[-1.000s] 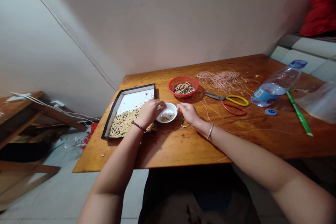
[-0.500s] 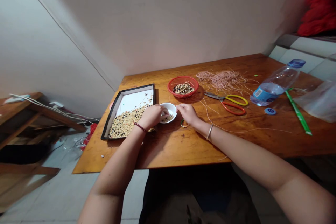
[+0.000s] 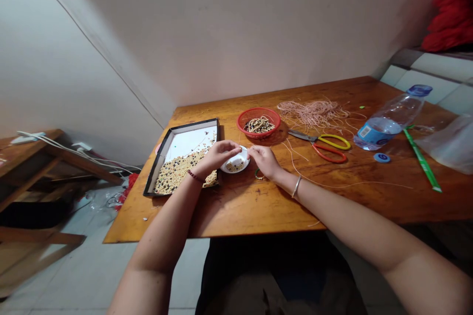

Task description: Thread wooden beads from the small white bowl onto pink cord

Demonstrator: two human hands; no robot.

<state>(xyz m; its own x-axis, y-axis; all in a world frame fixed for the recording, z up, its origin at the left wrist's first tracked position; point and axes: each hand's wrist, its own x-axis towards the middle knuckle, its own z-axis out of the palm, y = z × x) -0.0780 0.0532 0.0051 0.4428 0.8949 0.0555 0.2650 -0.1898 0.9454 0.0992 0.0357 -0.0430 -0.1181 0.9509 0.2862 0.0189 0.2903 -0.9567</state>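
My left hand (image 3: 218, 155) reaches from above the black-rimmed tray (image 3: 192, 129), its fingertips curving over the rim of a small white dish (image 3: 235, 162). The dish holds a shallow layer of mixed beads. My right hand (image 3: 264, 160) sits just to the dish's right, fingertips pinched together at its rim; anything between them is too small to tell. Tan and dark beads (image 3: 183, 170) cover the lower part of the tray. A short beaded strand (image 3: 259, 174) lies below my right hand. A thin pale cord (image 3: 332, 182) stretches across the table to the right.
The wooden table (image 3: 258, 206) also holds a red basket of bead strands (image 3: 258, 123), a tangle of pink cords (image 3: 312, 113), scissors with yellow and red handles (image 3: 320, 143), a plastic water bottle (image 3: 388, 120), a blue cap (image 3: 382, 157), a green strip (image 3: 422, 166) and a clear plastic bag (image 3: 449, 145).
My left hand has moved up and right from the tray's corner, from beside the dish to over its upper rim. My right hand stays nearly still at the dish's right side.
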